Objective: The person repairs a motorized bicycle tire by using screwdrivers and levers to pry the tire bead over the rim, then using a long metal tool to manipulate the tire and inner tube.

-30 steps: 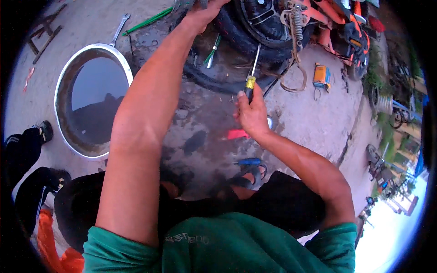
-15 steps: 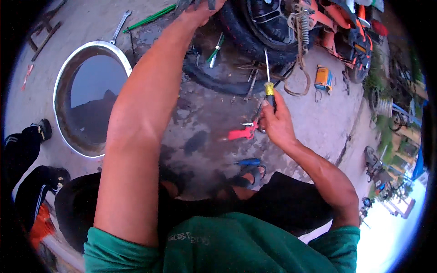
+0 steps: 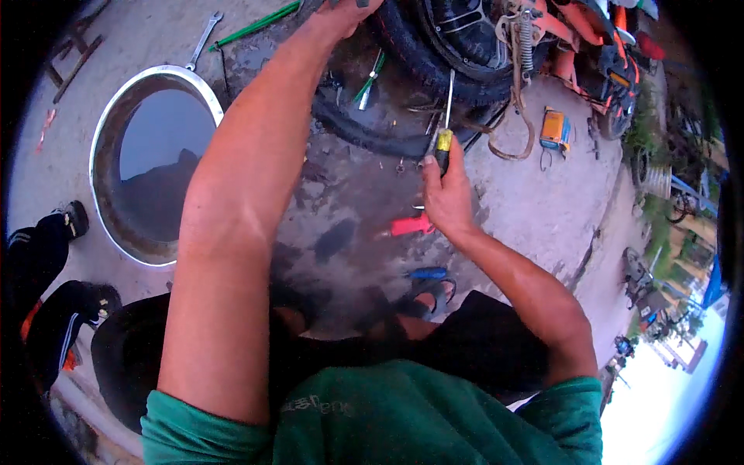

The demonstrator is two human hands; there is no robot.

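My right hand (image 3: 448,186) grips a screwdriver (image 3: 444,140) with a yellow-and-black handle; its blade reaches up to the lower edge of a black tire (image 3: 403,50) on a wheel with a dark hub (image 3: 457,35). My left hand (image 3: 345,17) is at the top edge by the tire's left side, its fingers mostly out of sight. A spring (image 3: 525,50) and a bent rusty metal stand (image 3: 511,151) sit beside the wheel on an orange frame (image 3: 566,31). Beneath lies a black rubber loop (image 3: 364,132). A red-handled tool (image 3: 411,225) lies below my right hand.
A metal basin of water (image 3: 101,155) stands at left, with a wrench (image 3: 205,39) and green rods (image 3: 256,27) above it. A blue-handled tool (image 3: 426,273) lies by my sandal; an orange-blue box (image 3: 555,128) is at right. Another person's legs (image 3: 43,256) are at left.
My right hand with the screwdriver moved right and down, then back up and slightly left. My left hand stayed near the tire. The person's orange item at lower left is now mostly hidden.
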